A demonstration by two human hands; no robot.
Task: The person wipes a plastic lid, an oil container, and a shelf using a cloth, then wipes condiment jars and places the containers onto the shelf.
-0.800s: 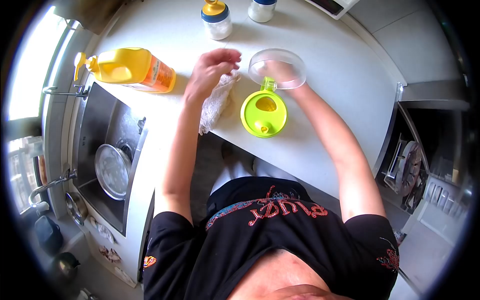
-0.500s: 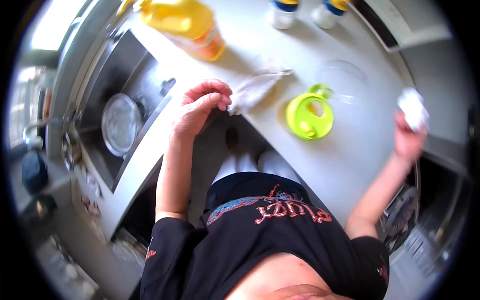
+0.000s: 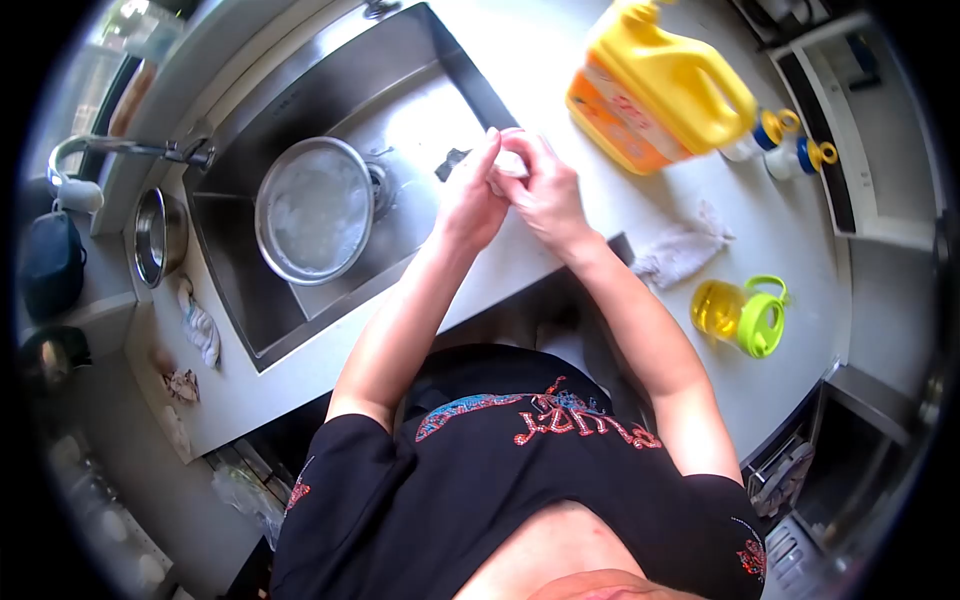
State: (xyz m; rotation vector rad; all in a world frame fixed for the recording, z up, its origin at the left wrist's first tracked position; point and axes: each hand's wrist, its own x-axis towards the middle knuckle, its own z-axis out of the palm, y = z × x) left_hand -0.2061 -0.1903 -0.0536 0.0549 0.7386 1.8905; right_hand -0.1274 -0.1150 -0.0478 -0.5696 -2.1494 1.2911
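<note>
Over the front edge of the sink, my left hand (image 3: 472, 205) and my right hand (image 3: 552, 200) meet. A crumpled white tissue (image 3: 510, 165) is squeezed between them, mostly covered by the fingers. Both hands are closed round it. Just past my left hand, a small dark object (image 3: 452, 163) shows at the sink's edge, too hidden to name. To the right of my hands lies a pale rag (image 3: 685, 252) on the counter. A jug with a lime-green lid (image 3: 762, 325), holding yellow liquid, sits nearby.
The steel sink (image 3: 225, 235) holds a round metal basin (image 3: 315, 215) of cloudy water. A yellow oil bottle (image 3: 665, 90) and two blue-and-yellow-capped containers (image 3: 790, 158) are at the back right. A metal bowl (image 3: 160, 237) and a twisted cloth (image 3: 200, 325) lie left, near the faucet (image 3: 120, 147).
My right hand has come from the far right with the tissue to meet my left hand by the sink. The view has turned left, showing more of the sink.
</note>
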